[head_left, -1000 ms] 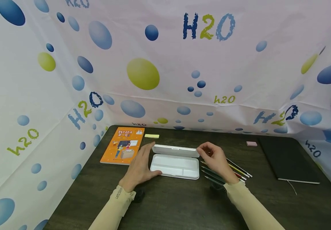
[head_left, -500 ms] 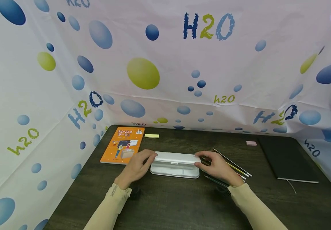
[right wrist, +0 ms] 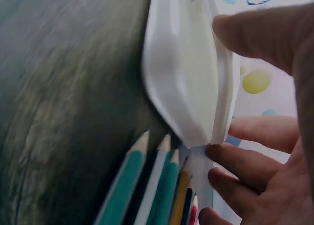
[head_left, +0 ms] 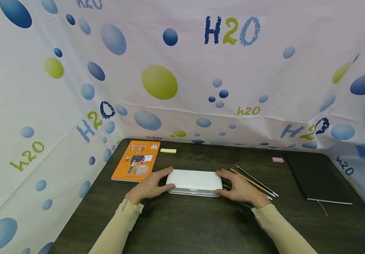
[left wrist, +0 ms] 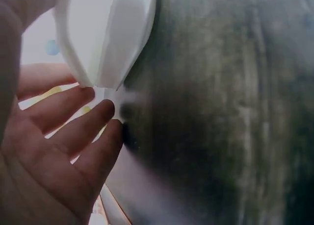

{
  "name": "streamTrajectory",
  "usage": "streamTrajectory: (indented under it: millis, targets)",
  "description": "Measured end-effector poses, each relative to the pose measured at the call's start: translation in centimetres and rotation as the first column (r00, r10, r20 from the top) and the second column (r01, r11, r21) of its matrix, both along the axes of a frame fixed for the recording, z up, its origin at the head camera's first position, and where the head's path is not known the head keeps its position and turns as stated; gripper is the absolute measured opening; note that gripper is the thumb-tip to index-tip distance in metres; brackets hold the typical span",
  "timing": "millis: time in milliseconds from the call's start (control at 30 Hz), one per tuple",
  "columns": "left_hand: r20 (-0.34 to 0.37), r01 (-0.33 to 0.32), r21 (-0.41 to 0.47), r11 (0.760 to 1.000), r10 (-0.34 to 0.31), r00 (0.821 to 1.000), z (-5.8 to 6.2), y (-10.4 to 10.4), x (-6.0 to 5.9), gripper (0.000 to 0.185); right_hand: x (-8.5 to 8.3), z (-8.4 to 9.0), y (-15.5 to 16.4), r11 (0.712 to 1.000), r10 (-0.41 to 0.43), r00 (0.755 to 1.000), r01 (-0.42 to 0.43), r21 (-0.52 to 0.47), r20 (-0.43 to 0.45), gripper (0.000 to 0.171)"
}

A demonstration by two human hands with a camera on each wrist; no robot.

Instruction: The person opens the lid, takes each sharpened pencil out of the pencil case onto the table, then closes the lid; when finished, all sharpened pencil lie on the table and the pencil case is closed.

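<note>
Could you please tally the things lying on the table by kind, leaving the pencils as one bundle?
Pencil case: 1
Pencil bundle: 1
Orange book: 1
Black notebook: 1
Yellow sticky pad: 1
Pink eraser: 1
Total: 6

White case (right wrist: pixel 184 83) seen end-on, lying on the dark desk (right wrist: pixel 64 87), its lid down on its base. Right hand (right wrist: pixel 274 151): thumb above the lid, fingers (right wrist: pixel 240 163) touching the case's near corner. Pencils (right wrist: pixel 157 186) lie side by side just beside the case, tips pointing toward it. Spotted backdrop behind.
</note>
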State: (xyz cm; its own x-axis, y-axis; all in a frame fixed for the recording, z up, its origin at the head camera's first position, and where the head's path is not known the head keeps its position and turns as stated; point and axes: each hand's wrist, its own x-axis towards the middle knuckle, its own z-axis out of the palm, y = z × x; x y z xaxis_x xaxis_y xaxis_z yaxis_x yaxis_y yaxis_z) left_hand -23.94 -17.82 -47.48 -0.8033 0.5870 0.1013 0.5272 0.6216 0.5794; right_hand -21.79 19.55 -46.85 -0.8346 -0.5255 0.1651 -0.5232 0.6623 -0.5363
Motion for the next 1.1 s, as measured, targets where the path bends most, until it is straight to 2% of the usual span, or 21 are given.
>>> streamTrajectory:
  millis: [133, 267, 533, 767, 1100]
  targets:
    - [0.005, 0.004, -0.074, 0.997, -0.003, 1.0, 0.0, 0.3, -0.1, 0.084, 0.0, -0.5, 0.2, 0.999, -0.006, 1.0, 0.006, 0.037, -0.003, 0.082]
    - [0.005, 0.001, -0.107, 0.994, 0.0, 1.0, 0.0, 0.4, 0.1, 0.087, 0.0, -1.0, 0.2, 0.999, 0.01, 0.999, -0.008, 0.047, -0.042, 0.082]
    - [-0.016, -0.021, -0.134, 0.991, 0.019, 1.0, -0.2, 0.4, 0.7, 0.089, 0.4, -1.5, 0.3, 0.998, 0.015, 0.996, -0.01, 0.062, -0.084, 0.082]
    - [0.001, -0.032, -0.139, 0.99, 0.032, 0.999, -0.1, 0.5, 1.0, 0.089, 0.7, -1.3, 0.2, 0.998, 0.009, 0.996, -0.003, 0.068, -0.089, 0.082]
    - [-0.018, -0.031, -0.152, 0.988, 0.029, 0.999, 0.1, 0.6, 0.9, 0.088, 0.6, -1.1, 0.1, 0.998, 0.016, 0.993, -0.008, 0.066, -0.119, 0.083]
